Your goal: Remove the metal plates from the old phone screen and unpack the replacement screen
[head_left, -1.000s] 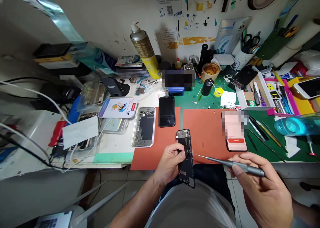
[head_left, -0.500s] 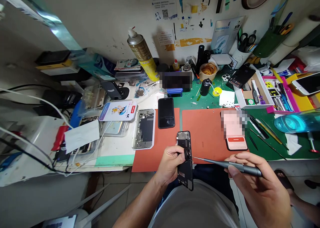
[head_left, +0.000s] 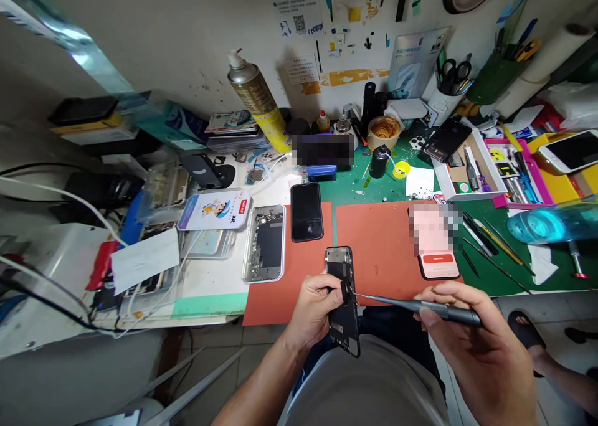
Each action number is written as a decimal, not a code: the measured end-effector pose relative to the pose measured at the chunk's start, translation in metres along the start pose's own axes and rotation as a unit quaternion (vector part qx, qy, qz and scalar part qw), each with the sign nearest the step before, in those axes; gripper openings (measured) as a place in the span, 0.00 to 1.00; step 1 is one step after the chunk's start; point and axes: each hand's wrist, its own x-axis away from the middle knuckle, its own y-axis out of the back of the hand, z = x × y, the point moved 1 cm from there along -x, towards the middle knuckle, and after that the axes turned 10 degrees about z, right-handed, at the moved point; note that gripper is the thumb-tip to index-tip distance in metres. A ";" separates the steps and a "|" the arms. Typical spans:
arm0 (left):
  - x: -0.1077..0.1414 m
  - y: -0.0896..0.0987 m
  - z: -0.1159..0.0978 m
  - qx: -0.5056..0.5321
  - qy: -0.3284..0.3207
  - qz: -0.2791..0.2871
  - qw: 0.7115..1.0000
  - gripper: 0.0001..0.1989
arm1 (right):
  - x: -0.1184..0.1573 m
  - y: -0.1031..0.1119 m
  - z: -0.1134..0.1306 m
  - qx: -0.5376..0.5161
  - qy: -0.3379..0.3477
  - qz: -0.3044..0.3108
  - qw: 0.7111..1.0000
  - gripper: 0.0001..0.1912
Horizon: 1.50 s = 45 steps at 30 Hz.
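My left hand [head_left: 314, 307] grips a phone screen assembly [head_left: 343, 326] by its left edge, inner side toward me, over the front edge of the bench. Its thumb lies on the dark backing near a small flex cable. In my right hand [head_left: 486, 345] is a slim dark grey screwdriver [head_left: 443, 311], held between thumb and fingers. The thin tip points left and reaches the right edge of the screen assembly; whether it touches I cannot tell. An opened phone body [head_left: 265, 242] lies in a clear tray to the left, beside a black phone [head_left: 306, 211].
Orange-brown mats [head_left: 374, 239] cover the front of the bench. A lit phone [head_left: 438, 265] lies on the right mat, with tweezers and pens [head_left: 498, 236] beyond it. A blue bottle [head_left: 537, 225] lies far right. A yellow spray can [head_left: 261, 105] stands at the back.
The view has shifted slightly. The screwdriver tip has moved left, closer to the edge of the screen assembly. Both hands keep their holds.
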 end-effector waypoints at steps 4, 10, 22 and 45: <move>-0.001 -0.001 -0.001 -0.001 0.004 0.005 1.000 0.20 | 0.000 0.001 0.002 -0.001 -0.005 0.010 1.000 0.17; -0.002 0.001 0.002 -0.011 0.005 0.008 1.000 0.21 | -0.002 0.002 0.005 0.008 0.009 0.024 1.000 0.15; 0.000 0.008 -0.002 -0.116 -0.043 0.008 0.992 0.15 | 0.004 0.010 0.013 0.135 0.098 0.047 0.985 0.13; 0.003 0.015 0.004 -0.140 -0.102 0.064 0.983 0.13 | 0.005 0.008 0.028 0.303 0.263 0.046 0.915 0.09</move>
